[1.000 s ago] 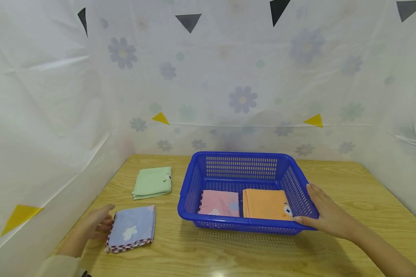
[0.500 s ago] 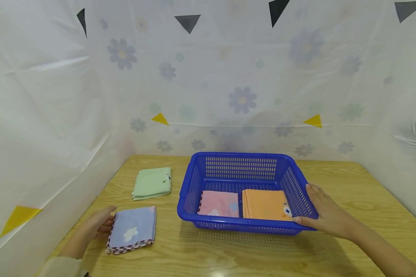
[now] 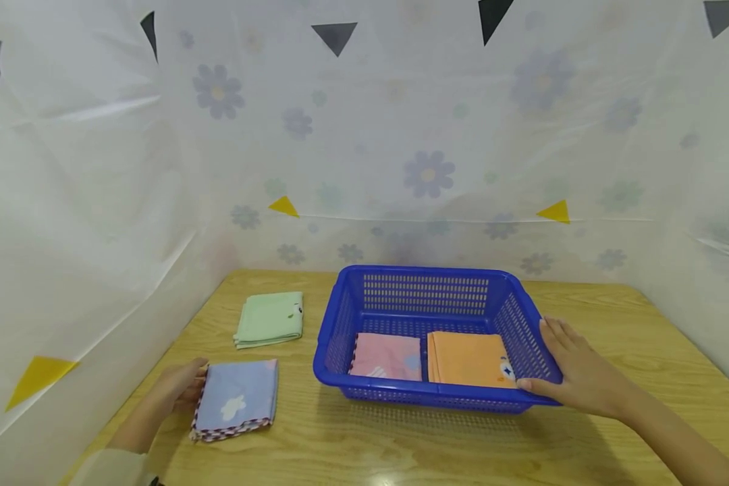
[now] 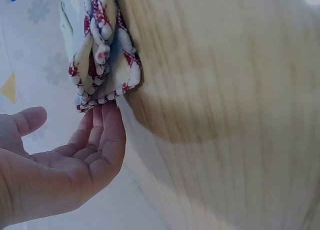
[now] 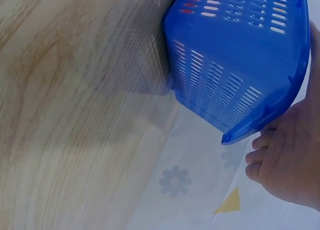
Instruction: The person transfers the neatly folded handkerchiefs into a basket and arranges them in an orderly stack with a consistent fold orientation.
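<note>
A folded blue hand towel [image 3: 235, 396] with a white bear-like patch and a checked edge lies on the table at the left. My left hand [image 3: 175, 390] is at its left side. In the left wrist view, the left fingertips touch the underside of the towel's edge, and the thumb stands apart from it. My right hand [image 3: 583, 371] holds the right rim of a blue plastic basket [image 3: 422, 390], its thumb on the front corner. Inside the basket, a folded pink towel [image 3: 385, 354] and a folded orange towel [image 3: 466, 358] lie side by side.
Behind the blue towel, a folded green towel [image 3: 270, 318] lies on the wooden table [image 3: 352, 452]. White flower-printed sheeting [image 3: 370, 135] closes off the back and both sides.
My left hand has moved slightly right, and its fingers now reach the blue towel's left edge. The right hand and basket hold still; the view shifts slightly.
</note>
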Available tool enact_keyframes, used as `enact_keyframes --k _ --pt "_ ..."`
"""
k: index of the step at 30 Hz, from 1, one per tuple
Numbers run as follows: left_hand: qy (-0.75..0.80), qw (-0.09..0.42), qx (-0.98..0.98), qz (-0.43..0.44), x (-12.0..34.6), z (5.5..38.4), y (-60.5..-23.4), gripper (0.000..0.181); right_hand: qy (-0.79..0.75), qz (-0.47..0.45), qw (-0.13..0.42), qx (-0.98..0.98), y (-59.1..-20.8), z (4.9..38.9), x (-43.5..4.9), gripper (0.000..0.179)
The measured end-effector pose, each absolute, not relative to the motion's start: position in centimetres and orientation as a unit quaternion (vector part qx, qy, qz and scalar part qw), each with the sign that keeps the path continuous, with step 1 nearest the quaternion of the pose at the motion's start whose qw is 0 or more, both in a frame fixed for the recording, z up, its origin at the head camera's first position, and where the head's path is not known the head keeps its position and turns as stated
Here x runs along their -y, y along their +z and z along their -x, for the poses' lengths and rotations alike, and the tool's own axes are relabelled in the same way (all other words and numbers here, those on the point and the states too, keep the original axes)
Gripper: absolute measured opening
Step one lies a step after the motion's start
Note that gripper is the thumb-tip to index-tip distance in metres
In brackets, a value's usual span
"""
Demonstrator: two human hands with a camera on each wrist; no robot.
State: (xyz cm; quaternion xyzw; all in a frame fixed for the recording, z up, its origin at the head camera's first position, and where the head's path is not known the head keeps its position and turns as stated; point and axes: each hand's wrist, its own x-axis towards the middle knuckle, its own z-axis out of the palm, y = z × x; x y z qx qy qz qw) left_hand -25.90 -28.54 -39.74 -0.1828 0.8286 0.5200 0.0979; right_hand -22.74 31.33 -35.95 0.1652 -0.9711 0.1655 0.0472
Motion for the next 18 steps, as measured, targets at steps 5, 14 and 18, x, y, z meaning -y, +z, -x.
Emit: enact_keyframes --k 5,14,18 --pt "0.509 0.096 -0.835 0.185 28.41 25.96 -39.71 0.068 0.166 -0.174 0.055 0.969 -35.93 22.71 -31.0 0.1" --pt "0.513 0.093 -0.834 0.181 28.25 25.87 -39.63 0.065 0.168 -0.183 0.058 0.967 -36.24 22.74 -30.47 0.099" --pt "0.512 0.089 -0.835 0.179 28.22 25.93 -39.5 0.062 0.166 -0.181 0.059 0.968 -36.21 22.79 -30.34 0.1"
